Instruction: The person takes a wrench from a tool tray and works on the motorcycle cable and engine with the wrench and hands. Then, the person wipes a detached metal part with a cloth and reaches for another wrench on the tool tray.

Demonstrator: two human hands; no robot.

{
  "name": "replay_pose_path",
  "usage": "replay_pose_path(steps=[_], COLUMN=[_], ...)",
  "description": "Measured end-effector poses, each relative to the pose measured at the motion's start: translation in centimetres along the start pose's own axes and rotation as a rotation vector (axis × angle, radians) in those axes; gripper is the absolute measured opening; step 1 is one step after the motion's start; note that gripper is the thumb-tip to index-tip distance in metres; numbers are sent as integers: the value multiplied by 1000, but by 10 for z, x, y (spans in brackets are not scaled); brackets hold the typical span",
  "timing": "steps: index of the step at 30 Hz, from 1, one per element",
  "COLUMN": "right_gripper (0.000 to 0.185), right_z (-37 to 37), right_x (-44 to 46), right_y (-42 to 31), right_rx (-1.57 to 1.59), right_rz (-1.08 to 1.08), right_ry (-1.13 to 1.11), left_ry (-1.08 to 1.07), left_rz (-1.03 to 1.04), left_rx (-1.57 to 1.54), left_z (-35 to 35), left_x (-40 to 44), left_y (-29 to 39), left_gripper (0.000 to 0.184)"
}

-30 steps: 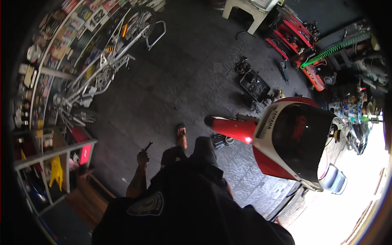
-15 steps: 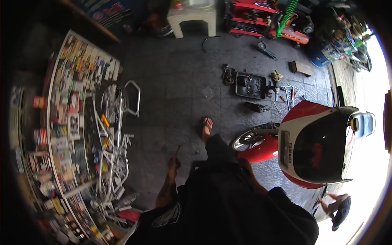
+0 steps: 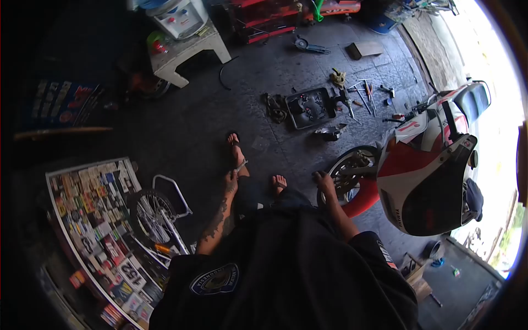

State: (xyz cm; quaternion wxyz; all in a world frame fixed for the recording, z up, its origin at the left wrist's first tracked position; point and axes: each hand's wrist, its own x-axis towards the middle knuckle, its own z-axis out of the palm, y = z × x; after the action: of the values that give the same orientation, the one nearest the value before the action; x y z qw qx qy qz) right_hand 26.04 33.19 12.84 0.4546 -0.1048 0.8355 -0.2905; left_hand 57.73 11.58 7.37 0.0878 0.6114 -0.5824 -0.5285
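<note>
My left hand [image 3: 231, 179], at the end of a tattooed forearm, is closed around a slim metal tool [image 3: 242, 164] whose end shows above the fingers, over my lower leg. My right hand [image 3: 324, 180] hangs at the left side of the motorcycle's front wheel [image 3: 352, 170]; its fingers are dark and small, and whether they hold anything is unclear. Past the hands, a black tray [image 3: 311, 109] with small parts lies on the floor. Hand tools [image 3: 367, 94] are spread to its right. The red and white fairing [image 3: 394, 187] is to the right of my right hand.
A white stool [image 3: 190, 55] bearing a water dispenser [image 3: 179, 19] is at the upper left. An angle grinder [image 3: 311, 46] and a block [image 3: 365, 50] lie on the floor. A display case [image 3: 99, 220] and a bare frame with a wheel [image 3: 151, 217] are at lower left.
The view has turned left, bringing the stool and dispenser into view. Both feet now show. My right hand has come into clear view beside the wheel; my left hand still holds the tool.
</note>
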Motion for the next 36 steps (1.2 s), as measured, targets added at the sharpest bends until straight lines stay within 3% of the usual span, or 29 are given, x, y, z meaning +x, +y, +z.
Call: replay_pose_path(steps=[2, 4, 9, 11, 13, 17, 21, 23, 27, 29, 33, 35, 36], right_gripper=[30, 30, 30, 31, 31, 28, 31, 31, 27, 27, 28, 24, 21], right_z=[24, 38, 67, 74, 79, 76, 72, 78, 69, 81, 122, 177, 213], right_x=[16, 13, 17, 22, 32, 50, 88, 135, 204, 243, 329, 373, 400], right_y=[2, -24, -73, -93, -102, -140, -122, -112, -116, -104, -97, -75, -52], right_rx=[13, -21, -67, 38, 88, 380, 82, -75, -103, -23, 72, 41, -88], right_rz=[39, 174, 352, 333, 277, 348, 213, 275, 340, 376, 533, 490, 351], right_ry=[42, 78, 58, 196, 240, 247, 308, 286, 153, 307, 264, 273, 262], left_ry=[-63, -32, -244, -275, -348, -410, -293, -216, -283, -417, -856, -996, -1029], left_rz=[94, 369, 335, 365, 252, 336, 421, 466, 551, 696, 869, 853, 817], left_rx=[107, 328, 530, 568, 611, 700, 731, 719, 672, 753, 1013, 1004, 1026], left_z=[-6, -12, -31, -45, -49, -49, -26, -3, 36, 58, 88, 87, 86], left_x=[41, 71, 131, 157, 181, 238, 275, 294, 325, 343, 401, 421, 430], left_y=[23, 33, 38, 53, 73, 110, 185, 236, 283, 282, 273, 285, 293], left_gripper=[39, 38, 35, 34, 35, 36, 36, 34, 30, 26, 20, 18, 17])
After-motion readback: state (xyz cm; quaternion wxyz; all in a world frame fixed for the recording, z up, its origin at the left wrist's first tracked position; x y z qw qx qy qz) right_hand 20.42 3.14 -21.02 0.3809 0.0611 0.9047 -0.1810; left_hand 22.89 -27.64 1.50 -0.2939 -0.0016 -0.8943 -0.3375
